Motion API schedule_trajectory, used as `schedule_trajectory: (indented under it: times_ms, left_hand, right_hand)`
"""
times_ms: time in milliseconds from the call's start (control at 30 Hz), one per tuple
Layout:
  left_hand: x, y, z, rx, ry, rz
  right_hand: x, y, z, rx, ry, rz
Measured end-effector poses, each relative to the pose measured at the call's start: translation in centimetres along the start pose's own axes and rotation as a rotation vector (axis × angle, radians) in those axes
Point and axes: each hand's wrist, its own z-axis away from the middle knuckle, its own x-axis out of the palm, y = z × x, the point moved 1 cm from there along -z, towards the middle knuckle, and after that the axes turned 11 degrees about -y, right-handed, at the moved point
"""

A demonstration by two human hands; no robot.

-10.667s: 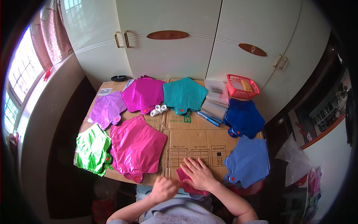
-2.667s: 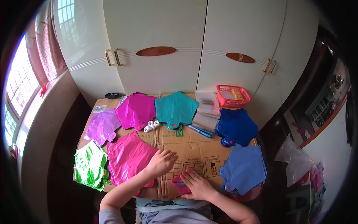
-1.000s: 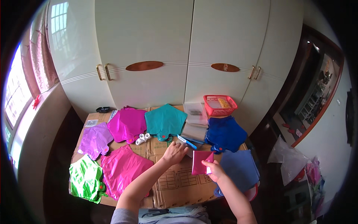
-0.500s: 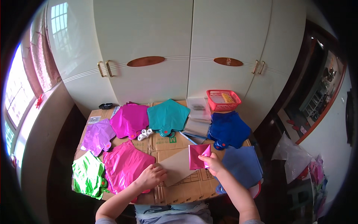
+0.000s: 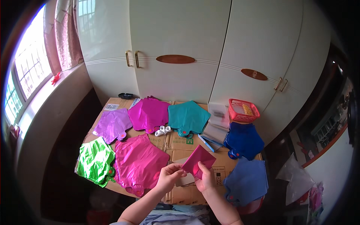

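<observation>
My right hand (image 5: pixel 205 179) grips a folded pink foil square (image 5: pixel 200 159) by its lower edge, thumb on top. Closed in a pinch, my left hand (image 5: pixel 170 177) meets the square's left corner. Beneath both hands a pale grey card (image 5: pixel 183 181) lies on the cardboard, partly hidden. To the left is a pile of pink star-shaped foil sheets (image 5: pixel 140 161), and beyond the hands a blue pen (image 5: pixel 206 143) lies near the stacked clear sleeves (image 5: pixel 215 132).
Around the cardboard tabletop (image 5: pixel 187 195) lie foil piles: green (image 5: pixel 95 161), lilac (image 5: pixel 112 123), magenta (image 5: pixel 148 114), teal (image 5: pixel 188 117), dark blue (image 5: pixel 243 140) and slate blue (image 5: pixel 247 180). White rolls (image 5: pixel 162 130) sit mid-table. A red basket (image 5: pixel 243 117) stands at the back right, before white cabinets (image 5: pixel 176 82).
My left hand has left the table by the pink pile and come up to the foil square. The square is now tilted. The whole view has swung left.
</observation>
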Motion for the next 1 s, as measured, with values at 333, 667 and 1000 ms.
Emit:
schedule_trajectory:
  times_ms: [333,667,1000]
  left_hand:
    - [0.4,0.7,0.2,0.022,0.054,-0.133]
    - [0.7,-0.5,-0.5,0.096,0.18,-0.055]
    - [0.7,-2.5,-1.0,0.163,0.186,0.023]
  right_hand:
    - [1.0,0.1,0.2,-0.026,0.002,-0.039]
    - [0.8,1.7,0.8,-0.123,0.062,-0.017]
    - [1.4,2.1,0.7,-0.216,0.132,0.072]
